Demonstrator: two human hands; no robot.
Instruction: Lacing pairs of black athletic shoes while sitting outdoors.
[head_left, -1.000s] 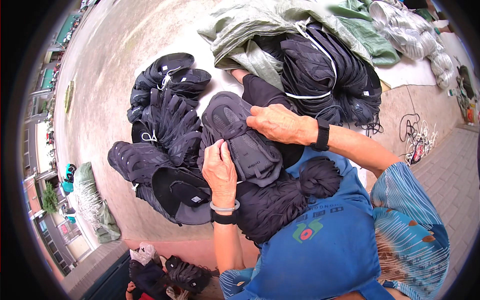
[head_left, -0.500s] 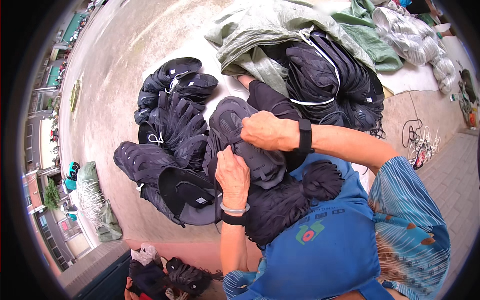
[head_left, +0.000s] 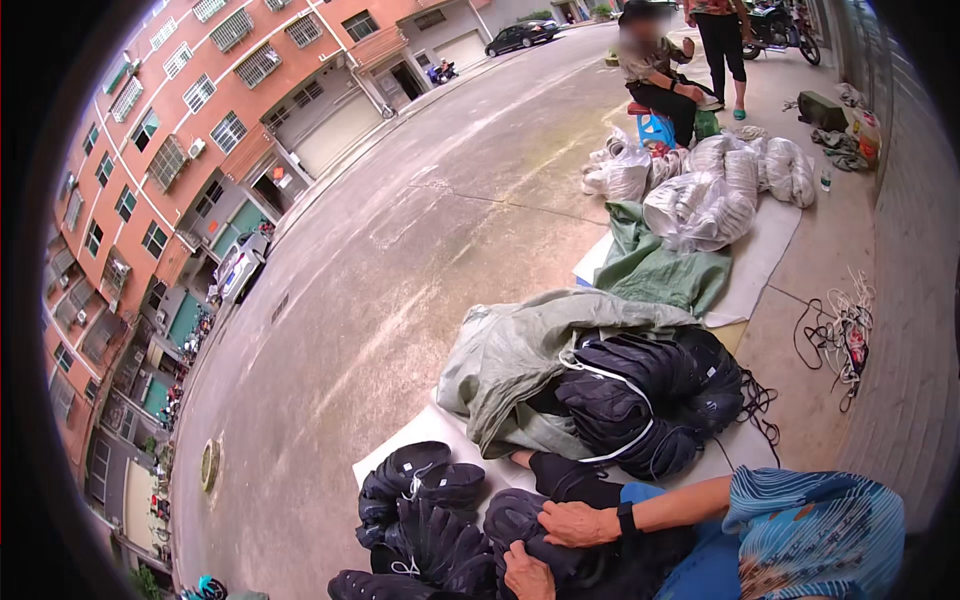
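Note:
At the lower edge, both my hands work at a black shoe upper (head_left: 513, 508) on my lap. My right hand (head_left: 578, 524), a dark band on its wrist, is closed with its fingertips pinched over the middle of the upper. What it pinches is too small to make out. My left hand (head_left: 527, 573) lies nearer me, fingers curled against the upper's left side; its wrist is cut off by the picture's edge. Left of them sit tied bundles of black shoe uppers (head_left: 440, 545). Ahead, a larger bundle of black uppers (head_left: 640, 405) bound with white cord pokes out of a grey-green sack (head_left: 520, 350).
Farther off lie a green sack (head_left: 660, 265) and plastic-wrapped white bundles (head_left: 705, 205) on pale sheeting. A seated person (head_left: 655, 75) and a standing person (head_left: 722, 45) are beyond. Loose cords (head_left: 845, 325) lie on the right. Buildings and a parked car (head_left: 242, 265) line the left.
The view has tilted up and away, so hands and shoe uppers now sit at the lower edge and the yard shows. My hands stay at the same upper.

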